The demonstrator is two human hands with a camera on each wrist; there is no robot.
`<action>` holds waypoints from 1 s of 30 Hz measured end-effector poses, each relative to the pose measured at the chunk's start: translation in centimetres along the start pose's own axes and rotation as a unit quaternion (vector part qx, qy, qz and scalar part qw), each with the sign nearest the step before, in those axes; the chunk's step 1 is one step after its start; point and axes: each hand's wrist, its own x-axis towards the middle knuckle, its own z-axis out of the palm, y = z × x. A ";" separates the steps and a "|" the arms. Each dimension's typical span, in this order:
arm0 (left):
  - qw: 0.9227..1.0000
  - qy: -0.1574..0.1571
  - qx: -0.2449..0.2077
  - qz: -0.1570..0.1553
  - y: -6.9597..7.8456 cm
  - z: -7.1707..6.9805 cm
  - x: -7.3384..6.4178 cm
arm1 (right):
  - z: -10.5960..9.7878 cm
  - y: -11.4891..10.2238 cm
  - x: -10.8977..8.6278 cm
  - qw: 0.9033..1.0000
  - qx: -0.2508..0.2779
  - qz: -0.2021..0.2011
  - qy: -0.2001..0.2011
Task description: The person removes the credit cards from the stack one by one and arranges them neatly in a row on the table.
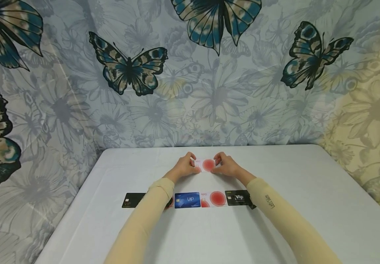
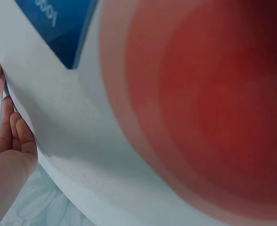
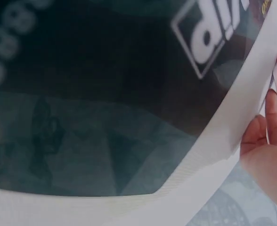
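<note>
Both hands hold a white card with red circles [image 1: 208, 165] between them, above the back part of the white table. The fingers and thumb of my left hand [image 1: 184, 165] pinch its left end. My right hand [image 1: 229, 167] pinches the opposite end. Nearer to me lies a row of cards: a black VIP card [image 1: 133, 200], a blue VIP card [image 1: 187, 200], another red-circle card [image 1: 214, 199] and a black card marked Vip [image 1: 237, 198]. Sleeves cover parts of the row. Each wrist view shows the pinching hand [image 2: 11, 157] [image 3: 269, 153] at its edge, with a row card large and close.
The white table [image 1: 203, 238] reaches back to a wall covering [image 1: 209, 110] with butterflies and flowers. A reddish card edge [image 1: 170, 206] shows beside the left sleeve [image 1: 140, 223]. A dark corner [image 1: 253, 207] pokes out by the right sleeve [image 1: 285, 216].
</note>
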 end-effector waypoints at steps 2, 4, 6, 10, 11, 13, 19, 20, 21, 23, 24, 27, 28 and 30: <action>1.000 0.002 0.002 0.005 0.1 0.1 -0.1 | 0.0 0.0 -0.1 1.000 0.003 -0.004 0.002; 1.000 0.005 0.006 0.010 0.2 0.1 -0.2 | 0.1 0.0 -0.2 1.000 0.003 -0.006 0.004; 1.000 0.007 0.008 0.013 0.2 0.1 -0.3 | 0.1 0.0 -0.3 1.000 0.001 -0.007 0.007; 1.000 0.008 0.012 0.010 0.1 0.2 -0.3 | 0.2 0.0 -0.6 1.000 -0.001 -0.017 0.014; 1.000 0.007 0.014 0.009 0.1 0.1 -0.3 | 0.2 0.0 -0.7 1.000 -0.003 -0.023 0.015; 1.000 0.004 0.012 0.005 0.1 0.0 -0.4 | 0.2 0.0 -0.8 0.999 -0.005 -0.033 0.018; 1.000 0.002 0.021 0.014 0.0 -0.5 -1.1 | 0.4 -0.2 -1.4 0.998 -0.006 -0.062 0.026; 0.999 0.006 0.026 0.024 -0.1 -0.5 -1.2 | 0.4 -0.3 -1.5 0.997 -0.005 -0.069 0.030; 0.999 0.011 0.030 0.034 -0.1 -0.6 -1.4 | 0.4 -0.3 -1.7 0.996 -0.002 -0.076 0.034; 0.998 0.021 0.034 0.052 -0.2 -0.6 -1.8 | 0.5 -0.5 -2.0 0.995 0.004 -0.090 0.042; 0.997 0.024 0.035 0.059 -0.3 -0.6 -2.0 | 0.5 -0.5 -2.2 0.994 0.004 -0.098 0.046; 0.997 0.029 0.031 0.069 -0.4 -0.7 -2.6 | 0.7 -0.7 -2.8 0.992 0.010 -0.114 0.052; 0.997 0.029 0.028 0.072 -0.4 -0.7 -2.9 | 0.7 -0.8 -3.0 0.991 0.011 -0.119 0.054; 0.996 0.031 0.026 0.077 -0.4 -0.9 -3.4 | 0.8 -1.0 -3.4 0.990 0.014 -0.129 0.057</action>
